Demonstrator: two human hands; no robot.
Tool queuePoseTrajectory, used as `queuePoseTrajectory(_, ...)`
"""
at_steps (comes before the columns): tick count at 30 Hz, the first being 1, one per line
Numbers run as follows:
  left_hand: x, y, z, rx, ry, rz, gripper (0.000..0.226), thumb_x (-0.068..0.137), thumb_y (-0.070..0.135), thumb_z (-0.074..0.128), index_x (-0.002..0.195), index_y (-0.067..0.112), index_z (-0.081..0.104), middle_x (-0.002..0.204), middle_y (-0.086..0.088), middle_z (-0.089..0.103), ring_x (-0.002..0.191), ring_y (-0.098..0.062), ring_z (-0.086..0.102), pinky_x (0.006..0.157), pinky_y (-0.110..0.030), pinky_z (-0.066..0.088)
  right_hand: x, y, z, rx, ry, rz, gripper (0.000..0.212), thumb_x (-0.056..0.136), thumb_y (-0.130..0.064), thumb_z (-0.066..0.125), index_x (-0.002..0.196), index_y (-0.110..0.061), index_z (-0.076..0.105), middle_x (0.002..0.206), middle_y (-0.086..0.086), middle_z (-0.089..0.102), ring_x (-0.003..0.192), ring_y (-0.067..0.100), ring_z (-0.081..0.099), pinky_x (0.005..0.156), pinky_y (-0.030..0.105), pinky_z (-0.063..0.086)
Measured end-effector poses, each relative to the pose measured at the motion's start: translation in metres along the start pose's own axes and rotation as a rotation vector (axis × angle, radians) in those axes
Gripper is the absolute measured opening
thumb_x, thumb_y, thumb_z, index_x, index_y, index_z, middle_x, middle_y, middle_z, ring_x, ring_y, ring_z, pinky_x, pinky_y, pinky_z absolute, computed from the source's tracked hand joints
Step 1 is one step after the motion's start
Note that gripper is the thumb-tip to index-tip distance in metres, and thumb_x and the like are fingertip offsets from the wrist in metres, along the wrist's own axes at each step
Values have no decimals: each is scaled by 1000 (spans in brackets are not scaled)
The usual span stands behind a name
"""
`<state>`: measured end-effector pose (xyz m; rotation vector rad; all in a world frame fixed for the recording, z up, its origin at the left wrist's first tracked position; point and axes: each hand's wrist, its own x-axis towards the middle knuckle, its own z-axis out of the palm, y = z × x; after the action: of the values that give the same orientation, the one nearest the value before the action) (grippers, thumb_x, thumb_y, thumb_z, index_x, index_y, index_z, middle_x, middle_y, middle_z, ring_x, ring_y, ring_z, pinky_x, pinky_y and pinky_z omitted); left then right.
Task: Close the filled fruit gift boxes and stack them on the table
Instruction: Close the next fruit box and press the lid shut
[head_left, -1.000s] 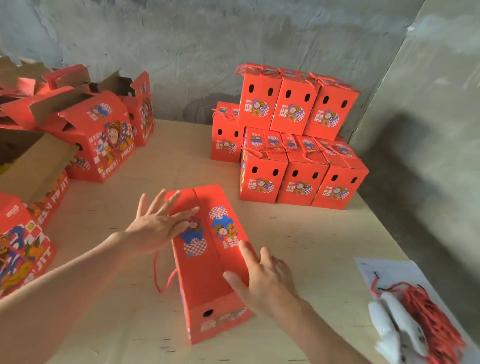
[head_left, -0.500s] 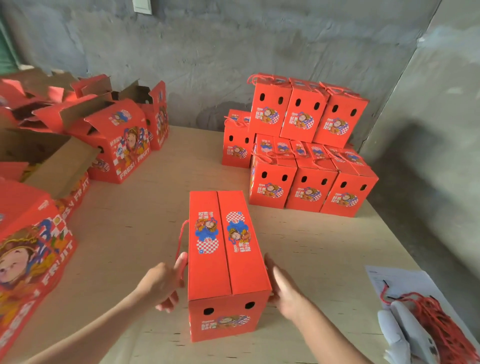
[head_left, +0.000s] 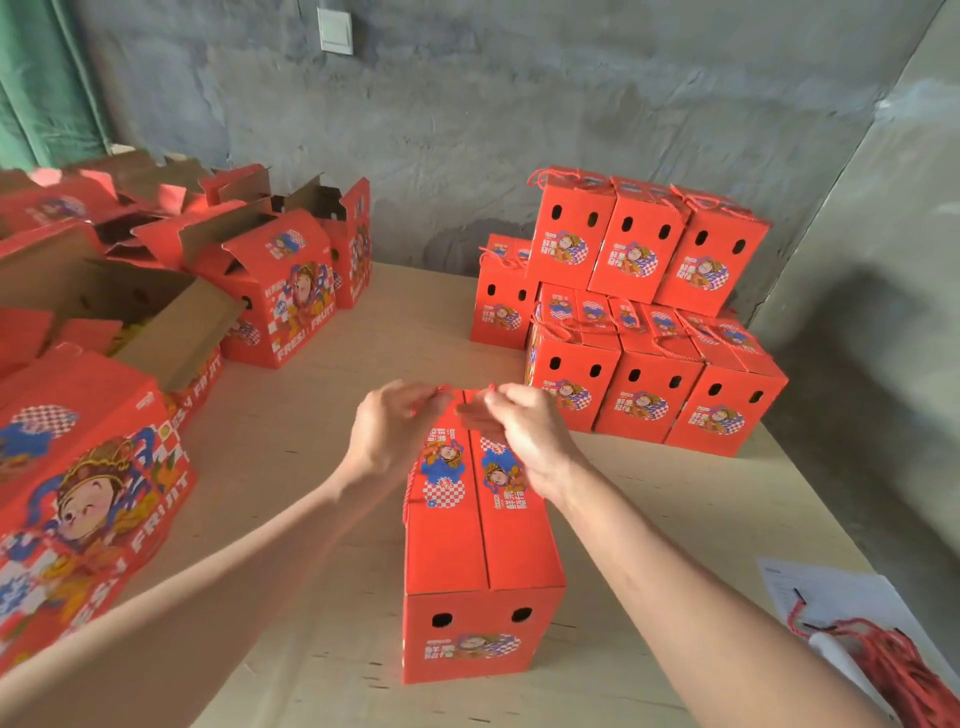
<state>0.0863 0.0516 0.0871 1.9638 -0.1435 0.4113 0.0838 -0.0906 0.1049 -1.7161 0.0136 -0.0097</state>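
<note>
grey wall (head_left: 519, 104), pale worktop (head_left: 291, 467): my left hand (head_left: 395, 431) and right hand (head_left: 530, 436) pinch the cord (head_left: 409, 493) of the gift box (head_left: 483, 551); stiff card, probably fruit-heavy, so grip its sides.

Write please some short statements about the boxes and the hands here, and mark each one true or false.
1. The top flaps of the nearest box are shut. True.
2. The left hand and the right hand each pinch the cord handle at the box's far end. True, as far as the blur shows.
3. The closed boxes at the back right stand three layers high. False: two layers.
4. The bundle of red cords lies on the left side of the table. False: it lies at the near right, on a paper sheet.
5. The boxes on the left are all closed. False: several flaps stand open.
</note>
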Motion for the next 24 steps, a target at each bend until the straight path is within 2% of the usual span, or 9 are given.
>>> queuePoseTrajectory(3, 16, 28, -8, 45, -97, 244, 11, 85, 9, 65, 86, 6, 75, 91, 10, 65, 77, -1, 60, 75, -9, 43, -8, -15, 14, 100, -269, 122, 25, 90, 5, 38, 84, 4, 62, 73, 19, 65, 66, 22, 64, 71, 31, 47)
queuePoseTrajectory(6, 14, 20, -12, 70, -147, 162, 23, 92, 17, 55, 82, 17, 75, 71, 14, 62, 63, 6, 56, 61, -8, 39, -8, -29, 7, 261, -282, 248, 23, 90, 1, 37, 78, -1, 58, 55, 8, 58, 54, 19, 60, 66, 28, 46)
queuePoseTrajectory(7, 9, 9, -13, 97, -112, 86, 27, 94, 19, 50, 83, 19, 74, 64, 12, 59, 58, 4, 56, 57, -11, 38, -4, -35, 2, 319, -236, 281, 23, 91, -3, 39, 77, -4, 57, 49, 2, 55, 49, 17, 58, 63, 26, 45)
queuePoseTrajectory(9, -7, -18, -12, 228, -121, -15, 26, 95, 16, 46, 90, 11, 70, 79, 3, 67, 76, -5, 63, 66, -19, 43, 4, -49, -8, 323, -156, 299, 24, 93, -10, 41, 75, -7, 58, 48, -3, 53, 49, 15, 57, 62, 25, 41)
queuePoseTrajectory(11, -25, -41, -7, 314, -259, 16, 23, 94, 10, 47, 100, 6, 68, 100, -2, 68, 95, -20, 62, 77, -23, 41, 10, -60, -7, 219, -108, 291, 25, 93, -13, 43, 72, -12, 56, 49, -5, 55, 55, 14, 59, 63, 26, 39)
queuePoseTrajectory(13, -37, -51, -5, 344, -352, 107, 20, 94, 10, 49, 104, 2, 64, 107, -7, 65, 103, -25, 58, 83, -25, 39, 13, -73, 0, 153, -69, 274, 25, 93, -12, 43, 70, -14, 53, 51, -5, 55, 58, 14, 57, 61, 26, 38)
queuePoseTrajectory(16, -34, -40, -11, 287, -272, 203, 27, 96, 13, 49, 117, 0, 59, 118, -7, 61, 112, -23, 55, 94, -26, 40, 16, -101, 4, 112, -18, 165, 25, 91, -7, 44, 68, -14, 51, 58, -2, 53, 57, 14, 56, 60, 25, 38)
queuePoseTrajectory(21, -10, 8, -35, 132, -79, 350, 22, 94, 10, 52, 108, 0, 66, 117, -7, 63, 113, -21, 56, 100, -34, 41, 14, -168, 9, 32, 30, -162, 24, 88, -4, 47, 65, -12, 52, 45, -5, 55, 47, 10, 56, 52, 20, 38)
queuePoseTrajectory(24, 2, 24, -42, 74, -23, 399, 20, 92, 12, 55, 105, 3, 67, 118, -5, 63, 113, -16, 56, 100, -25, 38, 14, -192, 11, 43, 78, -257, 20, 87, -7, 49, 68, -14, 52, 51, -3, 61, 55, 14, 60, 65, 25, 42)
